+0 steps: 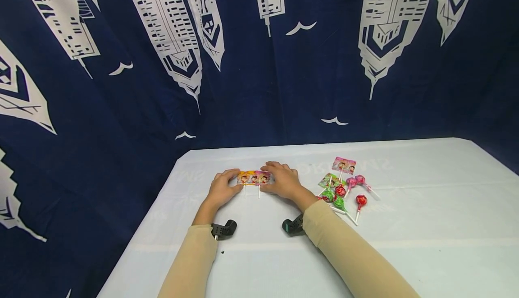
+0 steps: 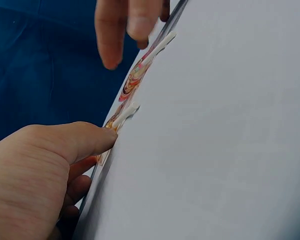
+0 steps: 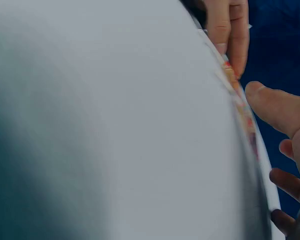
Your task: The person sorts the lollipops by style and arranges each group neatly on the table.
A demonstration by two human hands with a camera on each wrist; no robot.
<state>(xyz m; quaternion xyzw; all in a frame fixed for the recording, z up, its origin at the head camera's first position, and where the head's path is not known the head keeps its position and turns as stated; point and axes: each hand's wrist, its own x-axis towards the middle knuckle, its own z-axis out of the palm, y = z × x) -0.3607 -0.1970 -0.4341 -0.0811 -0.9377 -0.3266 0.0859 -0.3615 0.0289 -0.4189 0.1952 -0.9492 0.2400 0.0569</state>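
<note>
Lollipop pack [image 1: 253,178], orange-pink cartoon wrapper, two white sticks, apparently pinched by left hand [image 1: 222,191] and right hand [image 1: 284,181]

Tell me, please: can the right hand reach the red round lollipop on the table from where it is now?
Probably yes. The right hand rests on the flat lollipop pack, and the red round lollipop lies on the same side, with only other lollipops between them.

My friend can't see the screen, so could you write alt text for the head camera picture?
Two hands, left hand and right hand, hold a strip of flat wrapped lollipops between them on a white table. A loose pile of round and flat lollipops lies to the right, before a navy skyscraper-print curtain.
</note>
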